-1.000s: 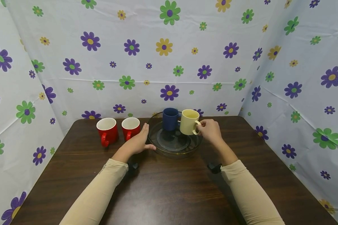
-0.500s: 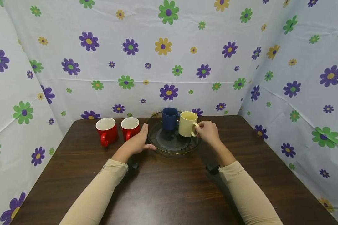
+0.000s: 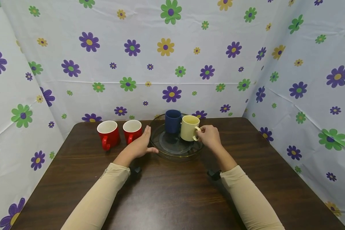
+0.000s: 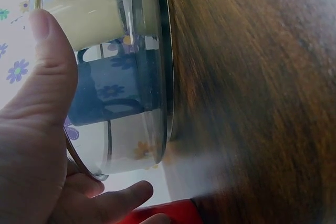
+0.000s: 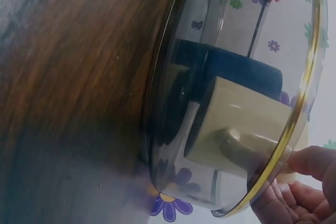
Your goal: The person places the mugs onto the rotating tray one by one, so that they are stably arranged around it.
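A round clear tray [image 3: 178,156] with a gold rim stands at the far middle of the table. Inside it is a blue mug [image 3: 172,122], upright. Just right of that, my right hand [image 3: 210,135] pinches the handle of a pale yellow mug [image 3: 188,129], which is low inside the tray wall. In the right wrist view the mug's base [image 5: 202,121] shows through the clear wall, close over the tray floor. My left hand [image 3: 139,145] rests against the tray's left side, fingers straight and thumb [image 4: 50,56] apart, up at the rim.
Two red mugs with white insides stand left of the tray: a farther-left red mug [image 3: 110,135] and a nearer red mug [image 3: 131,130], partly behind my left hand. Flower-printed cloth [image 3: 143,70] hangs behind the brown table [image 3: 166,195] and at its sides.
My right hand has moved the yellow mug down and slightly left, deeper into the tray beside the blue mug. My left hand has stayed at the tray.
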`<control>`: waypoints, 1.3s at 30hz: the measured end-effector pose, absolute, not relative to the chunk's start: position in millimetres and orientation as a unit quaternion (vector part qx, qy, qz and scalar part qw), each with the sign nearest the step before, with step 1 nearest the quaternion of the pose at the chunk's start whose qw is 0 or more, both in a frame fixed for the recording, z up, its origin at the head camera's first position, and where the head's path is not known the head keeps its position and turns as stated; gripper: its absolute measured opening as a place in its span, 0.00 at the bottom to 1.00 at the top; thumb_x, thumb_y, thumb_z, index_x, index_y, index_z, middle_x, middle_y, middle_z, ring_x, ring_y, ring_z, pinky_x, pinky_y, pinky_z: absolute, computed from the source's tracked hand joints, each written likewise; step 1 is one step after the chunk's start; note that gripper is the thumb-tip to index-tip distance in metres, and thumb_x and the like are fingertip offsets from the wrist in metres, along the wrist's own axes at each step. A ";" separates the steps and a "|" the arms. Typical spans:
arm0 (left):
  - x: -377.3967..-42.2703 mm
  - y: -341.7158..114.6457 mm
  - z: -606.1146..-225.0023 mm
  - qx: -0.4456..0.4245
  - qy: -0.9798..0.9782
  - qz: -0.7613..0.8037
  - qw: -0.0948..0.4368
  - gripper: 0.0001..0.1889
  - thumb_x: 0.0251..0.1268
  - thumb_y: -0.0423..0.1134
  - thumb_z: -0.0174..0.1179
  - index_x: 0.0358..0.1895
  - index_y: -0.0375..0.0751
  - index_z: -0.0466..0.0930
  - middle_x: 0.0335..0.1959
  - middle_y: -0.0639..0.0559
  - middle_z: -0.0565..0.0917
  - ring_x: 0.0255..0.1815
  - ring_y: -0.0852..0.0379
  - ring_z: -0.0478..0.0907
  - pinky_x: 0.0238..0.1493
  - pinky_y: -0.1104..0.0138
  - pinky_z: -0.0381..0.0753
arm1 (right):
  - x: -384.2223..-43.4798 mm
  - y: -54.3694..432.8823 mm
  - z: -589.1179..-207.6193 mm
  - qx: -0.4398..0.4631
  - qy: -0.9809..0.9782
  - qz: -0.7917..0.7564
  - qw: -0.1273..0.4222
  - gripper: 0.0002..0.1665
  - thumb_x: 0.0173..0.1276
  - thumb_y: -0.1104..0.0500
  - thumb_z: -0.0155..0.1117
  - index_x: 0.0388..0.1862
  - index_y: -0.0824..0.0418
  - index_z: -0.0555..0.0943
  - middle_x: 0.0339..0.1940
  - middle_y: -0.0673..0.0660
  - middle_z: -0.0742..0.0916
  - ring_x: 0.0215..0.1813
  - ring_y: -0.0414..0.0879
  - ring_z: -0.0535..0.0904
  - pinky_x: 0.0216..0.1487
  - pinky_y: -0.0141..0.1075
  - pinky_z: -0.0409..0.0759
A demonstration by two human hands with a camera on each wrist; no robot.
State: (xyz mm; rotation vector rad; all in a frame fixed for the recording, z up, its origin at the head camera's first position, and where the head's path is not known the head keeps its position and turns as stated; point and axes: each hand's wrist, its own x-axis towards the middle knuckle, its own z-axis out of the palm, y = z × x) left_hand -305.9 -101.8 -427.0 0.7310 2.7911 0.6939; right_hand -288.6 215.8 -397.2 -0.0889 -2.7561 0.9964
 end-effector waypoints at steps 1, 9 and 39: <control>-305.3 -102.0 -426.8 0.244 0.937 0.234 0.087 0.59 0.63 0.55 0.68 0.80 0.25 0.36 0.82 0.32 0.37 0.82 0.36 0.37 0.77 0.47 0.52 | -288.9 214.8 -397.6 -0.031 -0.936 0.335 0.105 0.12 0.72 0.59 0.64 0.39 0.68 0.87 0.23 0.57 0.87 0.23 0.45 0.82 0.21 0.31 0.74; -305.0 -102.4 -427.3 0.243 0.936 0.239 0.087 0.60 0.63 0.55 0.69 0.80 0.26 0.35 0.82 0.32 0.36 0.82 0.36 0.37 0.77 0.47 0.52 | -288.3 206.7 -399.8 -0.044 -0.937 0.332 0.093 0.12 0.73 0.58 0.65 0.37 0.67 0.87 0.23 0.58 0.88 0.23 0.45 0.83 0.22 0.32 0.74; -311.1 -104.4 -433.1 0.252 0.933 0.245 0.083 0.61 0.62 0.57 0.69 0.80 0.26 0.35 0.82 0.32 0.35 0.82 0.37 0.36 0.77 0.47 0.51 | -296.2 191.1 -402.1 -0.036 -0.936 0.346 0.043 0.17 0.70 0.55 0.70 0.28 0.66 0.81 0.24 0.60 0.89 0.33 0.56 0.90 0.22 0.31 0.77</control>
